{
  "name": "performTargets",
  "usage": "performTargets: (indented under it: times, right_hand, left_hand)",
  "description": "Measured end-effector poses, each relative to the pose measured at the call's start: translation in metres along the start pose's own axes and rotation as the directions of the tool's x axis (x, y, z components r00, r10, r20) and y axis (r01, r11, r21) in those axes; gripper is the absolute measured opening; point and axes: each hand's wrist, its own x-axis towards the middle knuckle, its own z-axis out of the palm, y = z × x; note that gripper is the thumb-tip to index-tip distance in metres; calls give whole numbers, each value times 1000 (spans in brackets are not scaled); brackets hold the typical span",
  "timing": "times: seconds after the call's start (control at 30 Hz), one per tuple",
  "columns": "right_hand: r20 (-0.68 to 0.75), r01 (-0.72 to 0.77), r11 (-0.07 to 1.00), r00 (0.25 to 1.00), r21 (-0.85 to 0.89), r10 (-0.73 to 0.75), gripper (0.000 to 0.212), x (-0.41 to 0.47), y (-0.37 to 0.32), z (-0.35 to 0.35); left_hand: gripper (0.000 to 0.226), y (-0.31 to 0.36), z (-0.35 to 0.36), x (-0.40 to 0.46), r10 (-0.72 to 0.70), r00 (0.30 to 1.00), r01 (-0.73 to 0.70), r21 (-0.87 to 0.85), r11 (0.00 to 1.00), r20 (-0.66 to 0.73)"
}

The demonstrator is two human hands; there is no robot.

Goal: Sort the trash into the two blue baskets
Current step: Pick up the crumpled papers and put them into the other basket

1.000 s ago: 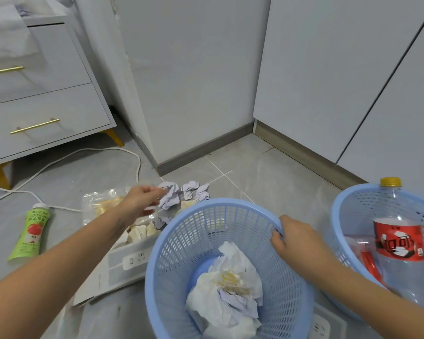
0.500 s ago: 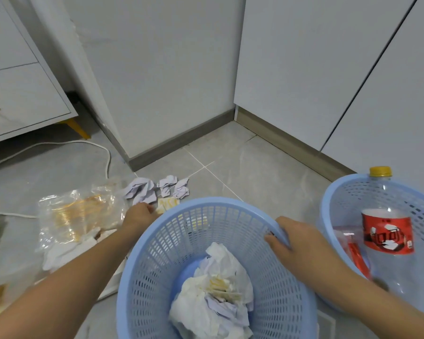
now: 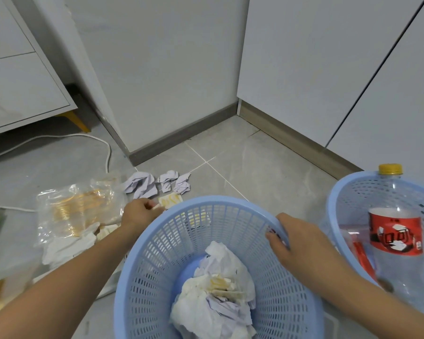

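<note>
**Plastic, paper and polished tile**

The near basket [image 3: 220, 241] was matt blue plastic, perforated all round, and so was the second basket [image 3: 348, 192]. Inside it stood a clear glossy plastic bottle [image 3: 399, 241] with a red printed label. Crumpled paper [image 3: 216, 297] looked soft and creased. The transparent wrapper [image 3: 78, 211] shone, crinkled. The floor [image 3: 255, 162] was smooth grey tile with a slight sheen. The cabinet fronts [image 3: 304, 57] were matt white.

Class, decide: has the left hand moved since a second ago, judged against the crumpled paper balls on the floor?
Yes. The left hand has drawn back from the crumpled paper balls toward the near basket.
</note>
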Motion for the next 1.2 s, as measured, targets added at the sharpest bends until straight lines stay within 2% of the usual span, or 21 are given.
performTargets:
  times: [0.17, 0.37, 0.4, 0.43, 0.5, 0.53, 0.57, 0.63, 0.7, 0.77, 0.8, 0.87, 0.93, 0.97, 1.0, 1.07, 1.13, 1.2]
  right_hand:
    - [-29, 22, 999, 999, -31, -23, 32, 1, 2, 5]
    - [-37, 34, 997, 999, -62, -37, 24, 5, 2, 8]
    - [-33, 38, 997, 999, -70, -41, 24, 5, 1, 8]
    - [-27, 42, 997, 999, -72, -44, 24, 5, 0, 7]
    - [-16, 46, 997, 999, -69, -48, 23, 6, -1, 6]
    - [-10, 47, 996, 999, -71, -48, 21, 6, -2, 6]
    - [-5, 46, 996, 999, -74, -46, 21, 6, -4, 6]
    - [3, 47, 996, 999, -76, -47, 22, 6, -7, 7]
    - [6, 58, 996, 998, -74, -57, 22, 6, -11, 8]
    - [12, 59, 995, 998, -80, -58, 22, 5, -13, 7]
    - [14, 55, 995, 998, -81, -54, 23, 4, -13, 6]
    - [16, 40, 996, 999, -80, -39, 23, 3, -12, 4]
    - [19, 29, 997, 999, -72, -28, 23, 1, -12, 2]
    - [22, 27, 997, 999, -69, -26, 23, 0, -11, 2]
    - [26, 28, 997, 999, -66, -26, 23, -1, -12, 1]
    - [32, 33, 997, 999, -64, -31, 23, -3, -12, 1]
    - [36, 38, 997, 999, -70, -36, 23, -4, -14, 1]
    - [38, 40, 996, 999, -81, -37, 23, -3, -15, 1]
  left_hand:
    - [23, -3, -20, -9, -74, 993, 34, -386, 922, -89]
    - [15, 19, -64, -34, -17, 996, -39, -580, 813, -91]
    - [14, 26, -71, -38, -31, 998, -16, -656, 754, -61]
    - [14, 34, -77, -43, -77, 997, 54, -757, 652, 5]
    - [16, 53, -90, -53, -122, 971, 235, -907, 350, 205]
    - [19, 60, -96, -59, -88, 955, 295, -927, 232, 282]
    - [20, 67, -101, -65, -23, 942, 335, -928, 164, 336]
    - [30, 80, -113, -81, 195, 900, 371, -920, 128, 390]
    - [36, 91, -123, -99, 388, 826, 380, -912, 153, 409]
    - [15, 101, -126, -115, 534, 715, 409, -890, 204, 451]
    - [15, 106, -125, -123, 590, 649, 446, -868, 216, 480]
    - [31, 108, -122, -134, 621, 602, 443, -857, 262, 501]
    - [24, 114, -117, -144, 669, 489, 504, -808, 307, 559]
    - [16, 117, -113, -149, 667, 470, 502, -797, 337, 578]
    - [13, 118, -110, -154, 644, 490, 460, -802, 382, 588]
    - [29, 117, -102, -160, 600, 529, 321, -796, 514, 601]
    - [33, 116, -94, -166, 514, 540, 140, -673, 726, 667]
    - [23, 115, -87, -171, 412, 548, -74, -449, 891, 728]
